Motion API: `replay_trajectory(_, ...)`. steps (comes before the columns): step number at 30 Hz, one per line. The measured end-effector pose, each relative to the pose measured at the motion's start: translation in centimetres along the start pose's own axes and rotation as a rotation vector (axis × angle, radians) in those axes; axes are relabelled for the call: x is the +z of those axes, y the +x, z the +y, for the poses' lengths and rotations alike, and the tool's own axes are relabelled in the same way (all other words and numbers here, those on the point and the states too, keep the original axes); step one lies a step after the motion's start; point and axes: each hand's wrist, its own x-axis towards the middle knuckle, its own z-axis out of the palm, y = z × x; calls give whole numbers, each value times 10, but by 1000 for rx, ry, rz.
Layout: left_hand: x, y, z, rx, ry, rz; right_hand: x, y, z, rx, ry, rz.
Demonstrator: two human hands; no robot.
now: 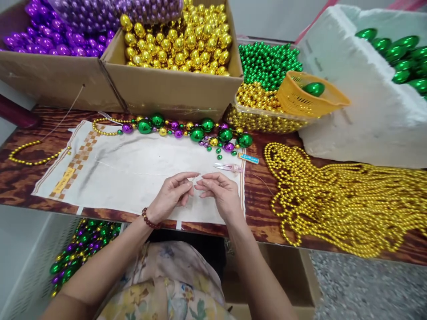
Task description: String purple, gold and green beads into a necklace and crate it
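Note:
Over a white towel (116,191), my left hand (171,194) and my right hand (223,194) face each other with fingertips almost meeting. Both are closed in a pinch on what looks like a thin, clear thread (133,172), whose faint line runs left across the cloth. The thread's ends are too fine to make out. Just beyond my right hand lie small thread snips (228,167) and several loose green beads (219,157). Along the towel's far edge rests a strung necklace (178,133) of green, purple and gold beads.
Cardboard boxes of purple beads (63,46) and gold beads (180,49) stand behind. To the right are a bead tub (267,120), an orange basket (300,104), a white foam box (360,115) and gold bead strands (343,204). A crate (33,262) sits lower left.

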Motion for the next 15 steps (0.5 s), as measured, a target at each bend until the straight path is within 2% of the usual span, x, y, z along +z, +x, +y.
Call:
replay_trajectory(5, 11, -4, 0, -16, 28, -52, 1, -16, -6, -126, -126, 116)
replay_trajectory(11, 13, -8, 1, -14, 27, -67, 2, -26, -12, -263, -315, 96)
replay_trajectory(15, 11, -10, -1, -18, 24, -96, 7, -31, -14, -450, -526, 188)
